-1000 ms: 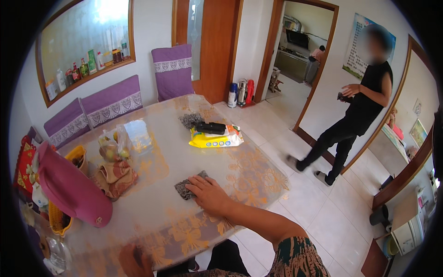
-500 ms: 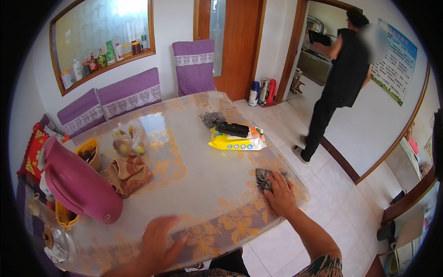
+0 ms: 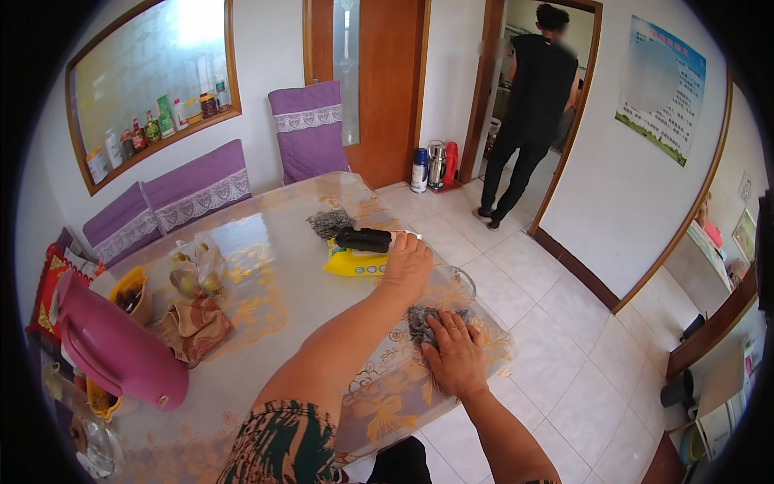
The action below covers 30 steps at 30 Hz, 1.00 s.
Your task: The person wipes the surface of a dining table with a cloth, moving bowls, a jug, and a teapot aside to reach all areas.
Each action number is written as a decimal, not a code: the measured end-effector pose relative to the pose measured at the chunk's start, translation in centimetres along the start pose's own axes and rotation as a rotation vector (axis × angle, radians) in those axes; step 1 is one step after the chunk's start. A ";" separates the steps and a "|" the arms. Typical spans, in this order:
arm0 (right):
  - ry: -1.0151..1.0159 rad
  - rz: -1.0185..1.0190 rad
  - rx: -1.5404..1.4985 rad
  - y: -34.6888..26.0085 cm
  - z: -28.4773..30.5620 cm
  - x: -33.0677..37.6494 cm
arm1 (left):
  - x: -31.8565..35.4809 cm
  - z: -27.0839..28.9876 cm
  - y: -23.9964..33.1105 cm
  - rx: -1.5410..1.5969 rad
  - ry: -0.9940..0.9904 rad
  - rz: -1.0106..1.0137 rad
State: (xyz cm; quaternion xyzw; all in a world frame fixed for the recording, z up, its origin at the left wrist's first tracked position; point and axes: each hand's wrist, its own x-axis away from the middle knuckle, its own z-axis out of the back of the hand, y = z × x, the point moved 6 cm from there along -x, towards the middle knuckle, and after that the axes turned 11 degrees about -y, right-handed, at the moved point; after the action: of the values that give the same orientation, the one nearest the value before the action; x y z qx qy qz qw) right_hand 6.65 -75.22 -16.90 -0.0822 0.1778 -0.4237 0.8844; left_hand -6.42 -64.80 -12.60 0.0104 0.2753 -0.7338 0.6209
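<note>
My left hand [image 3: 408,262] reaches across the table, its fingers closed on the right end of a yellow and white pack of wet wipes [image 3: 343,262]. A black oblong object [image 3: 363,239] lies on top of the pack. Nearer the right edge of the table, my right hand [image 3: 458,352] presses a crumpled grey cloth [image 3: 422,325] against the clear table cover, fingers over it. Another grey, fuzzy cloth [image 3: 330,222] lies just beyond the pack. My left palm and its fingertips are partly hidden from view.
On the left of the patterned table stand a pink thermos jug [image 3: 121,347], a yellow basket [image 3: 133,294], a bag of fruit [image 3: 197,266] and a folded brown cloth [image 3: 193,327]. Purple-covered chairs [image 3: 306,133] line the far side. A person in black [image 3: 540,105] stands at the doorway.
My left hand has gone from above the near table edge to the wipes pack. My right hand stays on the grey cloth. The view has shifted right, and the person has moved into the doorway.
</note>
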 end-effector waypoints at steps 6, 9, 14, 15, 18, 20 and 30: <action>-0.037 -0.005 0.005 -0.1 -0.1 0.1 | -1.3 -2.7 0.8 0.041 0.044 0.035; -0.049 -0.008 0.001 0.1 0.0 -0.1 | -0.8 -2.6 0.5 0.068 0.078 -0.014; -0.035 -0.016 0.019 0.3 0.0 -0.1 | -0.3 -2.0 0.6 0.032 0.043 -0.050; -0.029 -0.012 0.023 0.2 0.0 -0.1 | -0.3 -1.9 0.6 0.030 0.044 -0.045; -0.027 -0.016 0.018 0.1 0.2 0.1 | -0.5 -1.4 0.5 0.058 0.076 0.012; -0.016 -0.011 0.031 -0.2 0.3 0.0 | -0.8 -2.3 0.5 0.043 0.047 -0.005; 0.049 0.003 0.026 0.1 -0.1 0.2 | 2.6 -0.3 0.0 0.136 0.123 -0.177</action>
State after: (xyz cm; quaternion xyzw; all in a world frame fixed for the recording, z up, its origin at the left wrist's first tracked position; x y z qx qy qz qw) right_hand 6.78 -75.33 -17.08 -0.0600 0.1940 -0.4265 0.8814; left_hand -7.13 -67.03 -13.83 0.0732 0.2625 -0.8008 0.5333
